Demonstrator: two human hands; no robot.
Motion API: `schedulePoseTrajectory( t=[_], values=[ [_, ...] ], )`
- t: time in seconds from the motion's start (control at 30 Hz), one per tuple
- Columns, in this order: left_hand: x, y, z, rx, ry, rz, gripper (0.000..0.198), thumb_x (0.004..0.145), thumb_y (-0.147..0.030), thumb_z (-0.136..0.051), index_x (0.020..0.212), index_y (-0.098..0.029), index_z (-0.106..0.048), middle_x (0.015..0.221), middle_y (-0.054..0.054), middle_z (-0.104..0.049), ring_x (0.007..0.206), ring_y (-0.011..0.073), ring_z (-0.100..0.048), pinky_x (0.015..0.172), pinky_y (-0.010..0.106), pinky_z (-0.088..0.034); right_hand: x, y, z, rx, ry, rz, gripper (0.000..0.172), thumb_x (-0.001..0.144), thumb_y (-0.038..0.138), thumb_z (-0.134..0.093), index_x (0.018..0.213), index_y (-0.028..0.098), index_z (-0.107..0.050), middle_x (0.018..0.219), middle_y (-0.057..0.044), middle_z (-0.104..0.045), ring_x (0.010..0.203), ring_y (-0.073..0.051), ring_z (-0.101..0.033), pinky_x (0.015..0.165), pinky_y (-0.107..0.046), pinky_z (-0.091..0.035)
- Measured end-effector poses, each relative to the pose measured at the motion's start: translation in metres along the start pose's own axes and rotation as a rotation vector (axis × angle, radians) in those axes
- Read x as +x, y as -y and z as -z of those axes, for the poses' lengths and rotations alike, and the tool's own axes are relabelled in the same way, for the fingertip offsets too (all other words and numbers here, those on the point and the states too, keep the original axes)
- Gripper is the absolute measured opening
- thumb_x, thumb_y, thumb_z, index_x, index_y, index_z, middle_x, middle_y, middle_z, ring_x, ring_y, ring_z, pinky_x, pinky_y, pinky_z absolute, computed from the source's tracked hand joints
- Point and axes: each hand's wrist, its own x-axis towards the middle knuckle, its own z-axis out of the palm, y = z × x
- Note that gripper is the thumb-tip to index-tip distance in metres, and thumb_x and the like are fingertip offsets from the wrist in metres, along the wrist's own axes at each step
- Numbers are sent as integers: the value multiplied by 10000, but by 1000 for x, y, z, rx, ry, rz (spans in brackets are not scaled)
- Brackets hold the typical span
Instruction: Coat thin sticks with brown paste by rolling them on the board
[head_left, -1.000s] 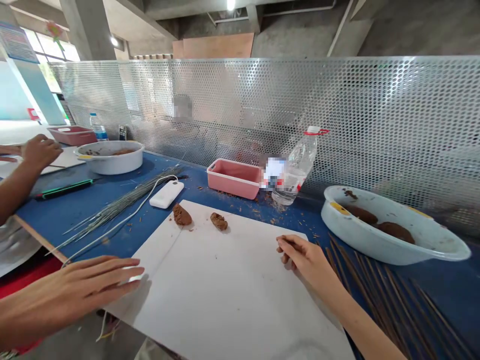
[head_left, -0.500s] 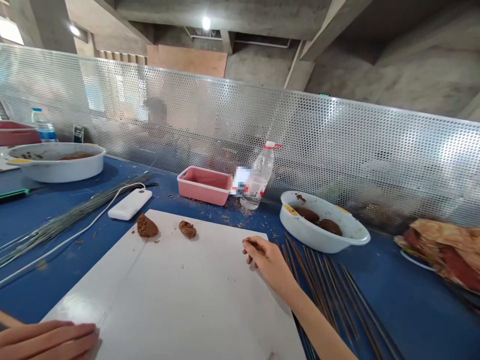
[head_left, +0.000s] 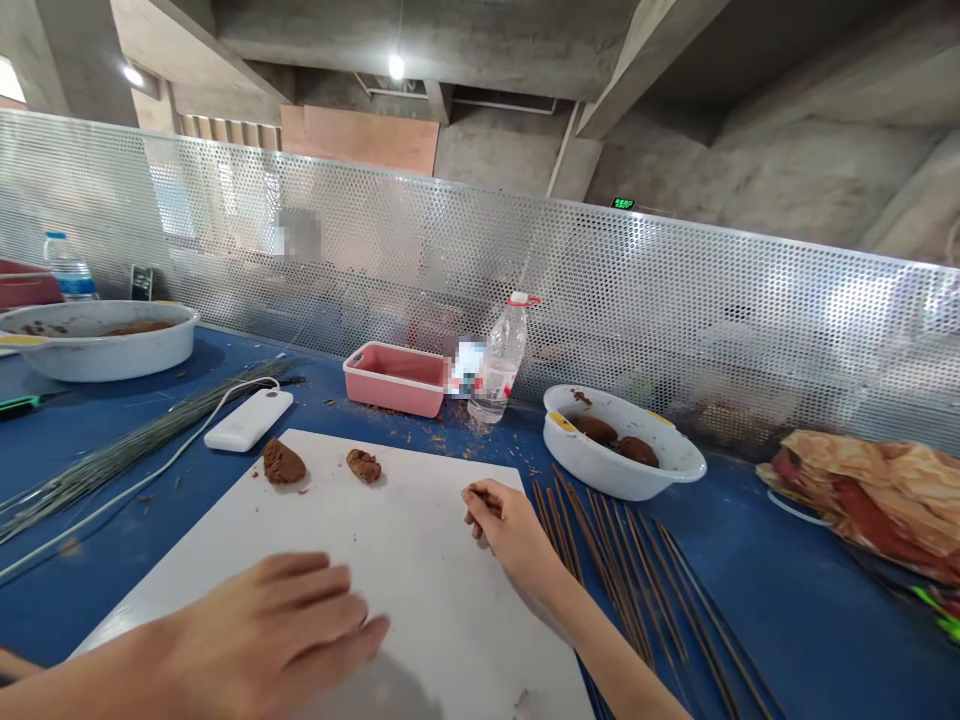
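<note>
My left hand (head_left: 277, 630) hovers over the lower left of a white board (head_left: 420, 560), its fingers apart and slightly blurred, holding nothing. Near the board's right edge, my right hand (head_left: 502, 525) has its fingers curled together; whatever may be between them is hidden. A larger brown lump (head_left: 283, 463) rests at the board's far left corner, with a smaller brown lump (head_left: 364, 465) to its right. Beside my right forearm, several thin brown sticks (head_left: 622, 570) lie on the blue table.
A white basin (head_left: 630, 480) with brown lumps stands right of a clear bottle (head_left: 504, 360) and a pink tray (head_left: 396, 380). At left are a white power bank (head_left: 249, 420), grey wires (head_left: 142, 440) and another basin (head_left: 112, 350). A perforated metal screen (head_left: 375, 240) runs behind.
My left hand has risen from the board's lower left edge and moved right over the board, its fingers spreading. My right hand keeps its curled shape. The view has shifted slightly.
</note>
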Motion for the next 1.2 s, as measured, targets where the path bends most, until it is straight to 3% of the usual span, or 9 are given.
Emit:
schedulePoseTrajectory(
  t=[0.1, 0.13, 0.23, 0.43, 0.6, 0.8, 1.0, 1.13, 1.2],
  values=[
    [59, 21, -7, -48, 96, 42, 375, 1069, -92, -413, 1247, -254, -700, 957, 37, -783, 844, 211, -708, 749, 350, -501, -1, -3, -3, -15, 21, -7, 393, 917, 572, -679, 808, 197, -638, 639, -9, -619, 536, -157, -548, 522, -283, -396],
    [70, 27, -12, -128, 160, 101, 349, 1082, -108, -408, 1200, -246, -706, 980, 35, -776, 873, 203, -716, 771, 341, -496, -1, -4, -4, -15, 28, -12, 413, 931, 588, -659, 784, 204, -618, 608, 2, -590, 514, -151, -525, 507, -279, -384],
    [87, 41, -32, -267, 177, 281, 293, 1084, -155, -424, 1073, -233, -706, 982, 29, -759, 890, 200, -718, 782, 329, -473, -1, -5, -5, -1, 47, -19, 443, 959, 612, -620, 763, 216, -584, 588, 27, -536, 490, -131, -481, 478, -261, -356],
    [84, 51, -56, -317, 146, 389, 217, 1017, -164, -483, 926, -232, -668, 878, 13, -732, 793, 191, -688, 711, 320, -433, 2, -5, -3, 76, 61, -18, 441, 919, 589, -672, 1111, 194, -717, 752, 13, -609, 538, -122, -517, 442, -226, -359],
    [84, 55, -56, -357, 173, 443, 205, 1003, -184, -492, 871, -233, -641, 828, 12, -710, 742, 185, -643, 701, 327, -421, 8, -5, 0, 135, -22, -44, 484, 902, 650, -676, 1008, 182, -739, 763, 1, -587, 537, -107, -482, 413, -211, -328],
    [82, 64, -57, -376, 200, 504, 249, 1018, -231, -461, 830, -240, -624, 764, 1, -696, 646, 168, -591, 651, 332, -389, 9, -1, -4, 123, -54, -74, 459, 861, 604, -756, 1105, 220, -697, 758, 13, -615, 541, -110, -465, 433, -211, -292],
    [79, 73, -57, -277, 221, 605, 240, 988, -218, -465, 826, -244, -639, 775, 17, -731, 685, 209, -630, 662, 355, -359, 10, -7, -3, 93, -79, -80, 529, 947, 718, -605, 914, 194, -672, 644, 7, -608, 480, -112, -484, 427, -223, -316],
    [81, 72, -55, -283, 240, 635, 229, 976, -192, -460, 925, -240, -678, 875, 29, -780, 732, 222, -657, 686, 352, -364, 12, -10, -3, 150, -91, -82, 574, 957, 757, -547, 972, 193, -658, 603, 12, -607, 453, -122, -495, 422, -228, -337],
    [82, 71, -54, -272, 260, 643, 197, 949, -180, -474, 875, -237, -647, 799, 11, -744, 692, 208, -628, 661, 342, -339, 12, -8, -2, 150, -101, -64, 528, 929, 712, -626, 1014, 194, -683, 639, 22, -597, 467, -118, -484, 408, -223, -313]
  ],
)
